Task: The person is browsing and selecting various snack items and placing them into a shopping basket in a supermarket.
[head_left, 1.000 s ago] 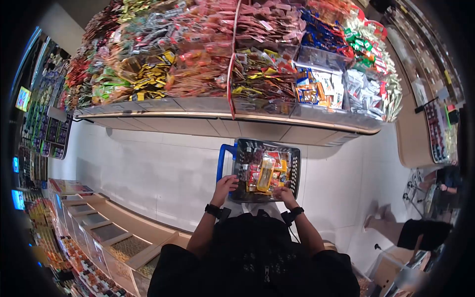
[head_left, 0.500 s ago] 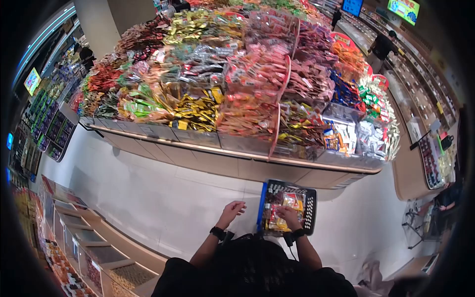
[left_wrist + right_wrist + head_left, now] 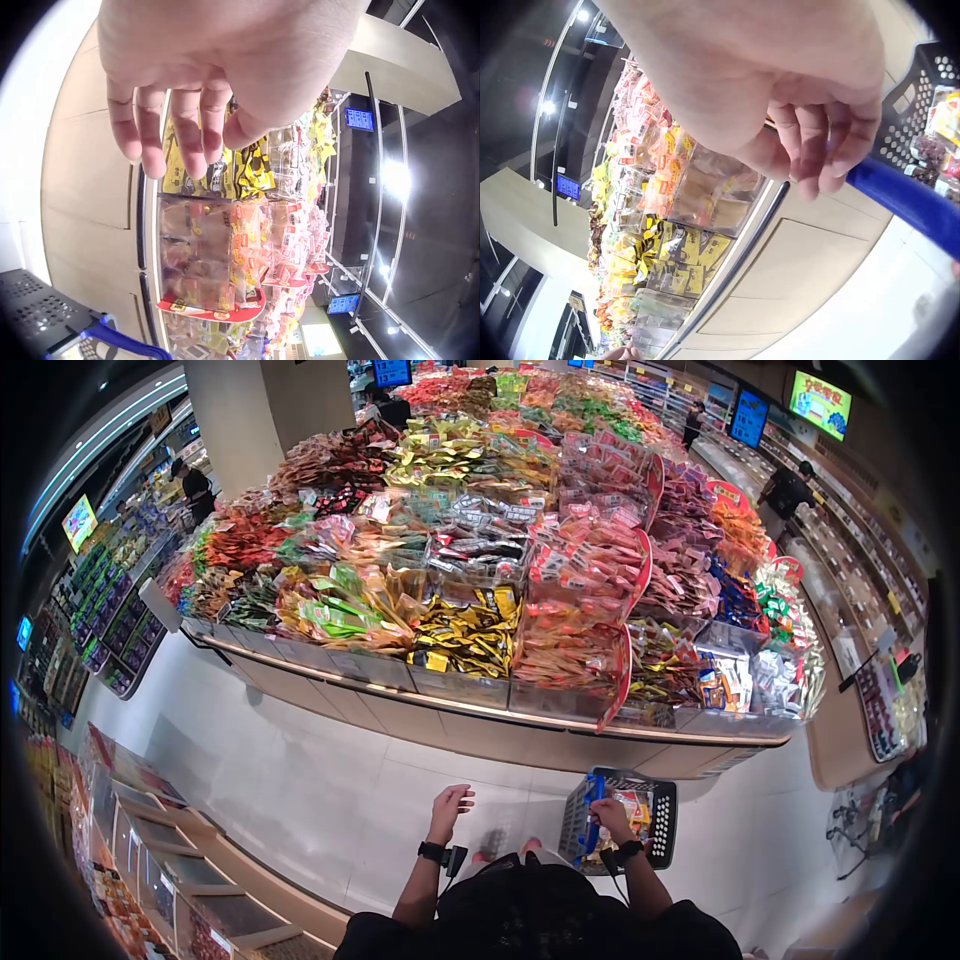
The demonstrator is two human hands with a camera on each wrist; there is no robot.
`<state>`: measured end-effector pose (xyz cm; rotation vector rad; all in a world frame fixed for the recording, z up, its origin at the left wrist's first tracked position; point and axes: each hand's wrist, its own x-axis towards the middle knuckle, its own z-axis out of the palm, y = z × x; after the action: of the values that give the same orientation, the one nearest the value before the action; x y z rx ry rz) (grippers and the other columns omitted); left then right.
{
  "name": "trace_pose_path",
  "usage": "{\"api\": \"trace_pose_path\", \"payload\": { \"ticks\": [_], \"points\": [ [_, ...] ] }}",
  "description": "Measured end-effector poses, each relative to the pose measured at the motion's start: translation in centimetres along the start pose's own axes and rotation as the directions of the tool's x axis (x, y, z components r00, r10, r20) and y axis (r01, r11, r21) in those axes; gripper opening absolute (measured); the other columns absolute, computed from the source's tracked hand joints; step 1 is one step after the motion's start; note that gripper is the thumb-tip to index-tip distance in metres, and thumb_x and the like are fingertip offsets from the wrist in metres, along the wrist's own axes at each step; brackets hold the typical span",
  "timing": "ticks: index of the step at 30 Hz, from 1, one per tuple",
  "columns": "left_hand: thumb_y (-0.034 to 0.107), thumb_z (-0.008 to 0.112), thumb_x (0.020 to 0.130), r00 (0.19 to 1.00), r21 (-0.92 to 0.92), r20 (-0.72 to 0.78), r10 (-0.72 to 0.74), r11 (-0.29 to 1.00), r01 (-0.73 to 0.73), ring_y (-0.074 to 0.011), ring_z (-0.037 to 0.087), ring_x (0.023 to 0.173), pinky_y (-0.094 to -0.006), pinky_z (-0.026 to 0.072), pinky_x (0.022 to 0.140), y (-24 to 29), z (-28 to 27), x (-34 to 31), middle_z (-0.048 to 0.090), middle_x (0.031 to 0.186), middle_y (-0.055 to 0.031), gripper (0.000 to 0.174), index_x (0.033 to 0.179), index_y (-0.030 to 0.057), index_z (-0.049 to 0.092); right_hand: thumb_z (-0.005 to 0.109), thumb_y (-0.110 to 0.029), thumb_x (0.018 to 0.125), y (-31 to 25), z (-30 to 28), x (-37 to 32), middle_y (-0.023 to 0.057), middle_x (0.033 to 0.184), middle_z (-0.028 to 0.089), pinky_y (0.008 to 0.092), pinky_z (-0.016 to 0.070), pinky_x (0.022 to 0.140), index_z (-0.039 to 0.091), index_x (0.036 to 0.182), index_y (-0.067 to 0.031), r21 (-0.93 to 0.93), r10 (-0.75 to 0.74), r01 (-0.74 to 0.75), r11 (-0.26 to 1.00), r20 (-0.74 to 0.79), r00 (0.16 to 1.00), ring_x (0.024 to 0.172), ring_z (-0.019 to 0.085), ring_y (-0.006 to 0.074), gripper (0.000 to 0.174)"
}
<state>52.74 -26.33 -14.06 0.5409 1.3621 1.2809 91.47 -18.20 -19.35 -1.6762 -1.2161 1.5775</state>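
My right hand [image 3: 612, 818] grips the blue handle [image 3: 907, 202] of a dark shopping basket [image 3: 663, 825], its fingers curled round the bar in the right wrist view. Inside the basket lie several snack packs [image 3: 949, 120], some yellow and red. My left hand [image 3: 452, 810] is held out over the floor, left of the basket, with loosely bent fingers and nothing in them. In the left wrist view its fingers overlap yellow-and-black packs [image 3: 180, 169] on the display behind, and the basket's perforated side shows at the lower left.
A wide display stand [image 3: 470, 685] heaped with packaged snacks spans the front. Low wooden bins [image 3: 190, 870] run along the left behind me. Pale floor tiles [image 3: 300, 790] lie between. Another person [image 3: 785, 490] stands by the far right counter, and a pillar [image 3: 235, 430] rises at the back left.
My right hand has gone from over the packs in the basket to the handle. The left hand has left the basket's side. The head view has tilted up, showing more of the display.
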Motion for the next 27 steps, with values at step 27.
{"api": "trace_pose_path", "payload": {
  "ticks": [27],
  "points": [
    [0.020,0.050,0.094,0.989,0.052,0.131,0.073,0.995,-0.080,-0.0144,0.064,0.077,-0.0260,0.0485,0.067,13.3,12.9,24.4,0.065,0.094,-0.0073,0.021,0.105,0.0042,0.060,0.062,-0.020,0.088,-26.6,-1.1,17.1,0.0001,0.073,0.060,0.0190,0.0417,0.059,0.060,0.091,-0.0054,0.442,-0.307,0.221,0.869,0.134,0.942,0.064,0.054,0.0062,0.015]
  ]
}}
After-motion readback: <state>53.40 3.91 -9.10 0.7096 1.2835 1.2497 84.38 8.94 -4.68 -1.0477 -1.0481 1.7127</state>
